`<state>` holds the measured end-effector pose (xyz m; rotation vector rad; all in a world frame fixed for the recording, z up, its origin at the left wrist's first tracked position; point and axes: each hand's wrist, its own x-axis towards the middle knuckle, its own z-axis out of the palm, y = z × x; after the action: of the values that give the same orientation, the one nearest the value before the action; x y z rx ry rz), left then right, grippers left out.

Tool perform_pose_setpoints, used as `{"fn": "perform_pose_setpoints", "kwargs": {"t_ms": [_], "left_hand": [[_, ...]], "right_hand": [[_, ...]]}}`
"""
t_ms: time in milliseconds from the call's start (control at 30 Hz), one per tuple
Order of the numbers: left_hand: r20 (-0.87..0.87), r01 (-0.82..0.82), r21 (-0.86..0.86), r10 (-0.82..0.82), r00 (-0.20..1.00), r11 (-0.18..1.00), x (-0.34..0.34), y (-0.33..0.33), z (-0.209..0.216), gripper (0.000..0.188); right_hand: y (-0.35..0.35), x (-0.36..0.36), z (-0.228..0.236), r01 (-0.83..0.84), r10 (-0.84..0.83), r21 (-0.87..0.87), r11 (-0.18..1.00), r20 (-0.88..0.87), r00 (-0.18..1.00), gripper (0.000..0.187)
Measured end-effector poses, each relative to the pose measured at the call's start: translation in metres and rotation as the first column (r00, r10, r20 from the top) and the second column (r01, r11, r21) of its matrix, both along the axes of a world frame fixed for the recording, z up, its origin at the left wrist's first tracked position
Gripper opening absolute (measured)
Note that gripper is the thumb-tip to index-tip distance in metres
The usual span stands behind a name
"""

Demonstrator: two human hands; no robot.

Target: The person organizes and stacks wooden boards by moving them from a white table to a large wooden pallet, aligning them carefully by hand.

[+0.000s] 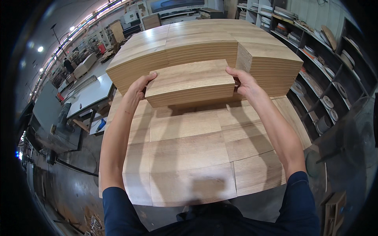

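I hold a small stack of light wooden boards (189,80) between both hands, lifted just above a low layer of similar boards (189,153). My left hand (138,87) grips the stack's left end. My right hand (242,82) grips its right end, fingers curled over the edge. Behind the held stack rises a taller pile of the same boards (201,41), its layered edges facing me.
Shelves (327,70) with round discs and rolls line the right side. A white-topped workbench (88,96) stands at the left over a dusty concrete floor. Machines and a distant person (68,65) are at the far left. A wooden frame piece (334,210) lies at lower right.
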<state>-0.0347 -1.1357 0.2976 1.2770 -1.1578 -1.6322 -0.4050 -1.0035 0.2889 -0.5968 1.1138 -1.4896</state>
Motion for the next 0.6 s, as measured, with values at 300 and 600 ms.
{"fn": "perform_pose_setpoints", "kwargs": {"t_ms": [300, 600], "left_hand": [[-0.076, 0.134, 0.044, -0.131, 0.988, 0.990, -0.007, -0.035, -0.019, 0.058], [0.160, 0.138, -0.262, -0.098, 0.982, 0.955, 0.013, 0.020, -0.010, 0.064]], "right_hand": [[0.017, -0.020, -0.012, 0.179, -0.166, -0.097, 0.979, 0.129, 0.978, 0.015], [0.078, -0.009, -0.055, -0.029, -0.128, -0.185, 0.982, -0.775, 0.619, 0.039]]}}
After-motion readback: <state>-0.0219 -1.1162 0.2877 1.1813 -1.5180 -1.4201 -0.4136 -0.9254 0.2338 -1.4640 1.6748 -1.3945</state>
